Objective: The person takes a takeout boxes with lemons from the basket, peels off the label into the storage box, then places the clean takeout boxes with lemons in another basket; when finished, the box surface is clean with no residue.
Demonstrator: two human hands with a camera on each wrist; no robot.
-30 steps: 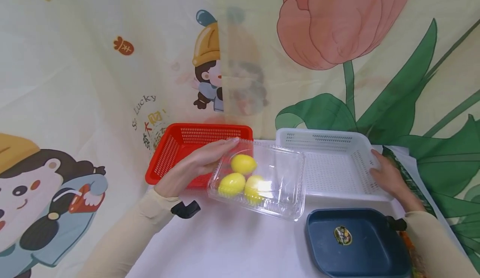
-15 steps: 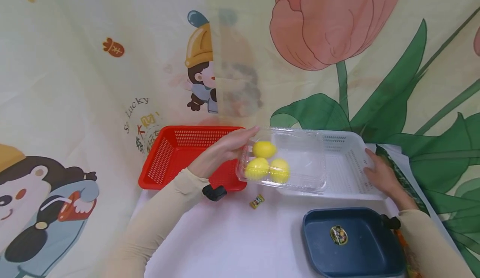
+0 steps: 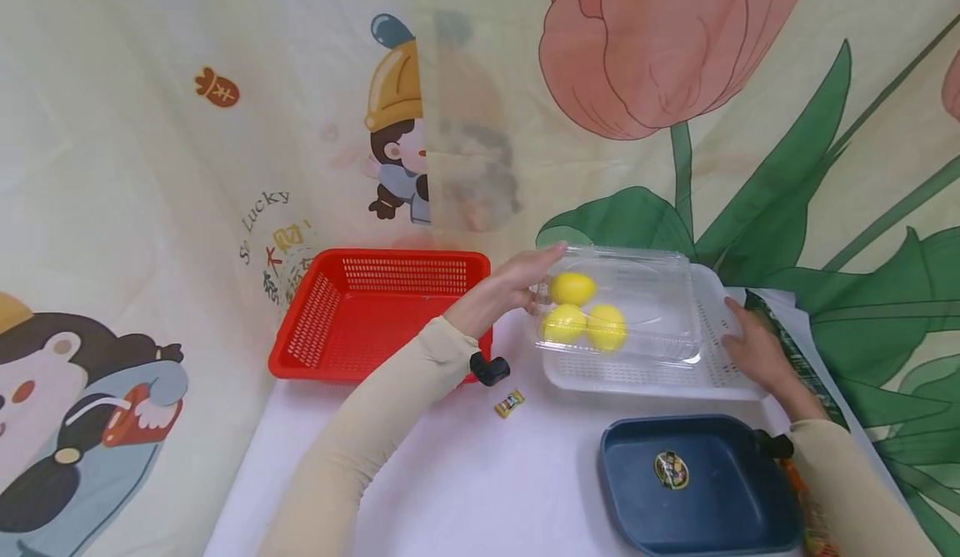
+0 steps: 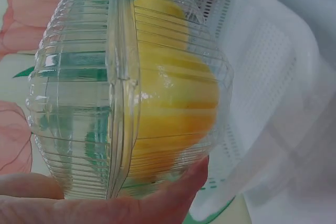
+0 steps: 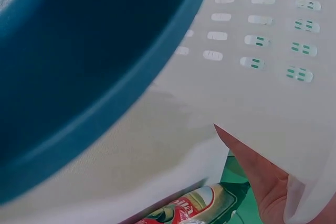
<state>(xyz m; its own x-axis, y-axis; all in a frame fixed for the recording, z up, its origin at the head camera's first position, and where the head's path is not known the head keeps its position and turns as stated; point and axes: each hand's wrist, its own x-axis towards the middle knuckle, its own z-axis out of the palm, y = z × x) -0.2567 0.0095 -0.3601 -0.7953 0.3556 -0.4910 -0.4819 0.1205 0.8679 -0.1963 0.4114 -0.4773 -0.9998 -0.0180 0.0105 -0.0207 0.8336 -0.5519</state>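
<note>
My left hand [image 3: 510, 286] grips the left end of a clear plastic clamshell box [image 3: 652, 303]. Through its wall I see three yellow lemons [image 3: 573, 288], gathered at the end near that hand. In the left wrist view the box's two halves [image 4: 121, 87] meet, with fingers and thumb spread around its end. The box is above the white perforated basket [image 3: 600, 380] and hides much of its inside. At the basket's right side, my right hand [image 3: 761, 357] holds the rim; the right wrist view shows the hand [image 5: 262, 179] at the white wall.
A red perforated basket [image 3: 345, 323] sits on the left. In front of the white basket is a dark blue square pan [image 3: 705, 490] with a round label. A small yellow packet [image 3: 510, 403] lies on the white cloth. A green package [image 3: 787, 348] lies at the right.
My left hand has carried the box of lemons rightward, from in front of the red basket to above the white one. The small packet has come into view. My right hand stays at the rim.
</note>
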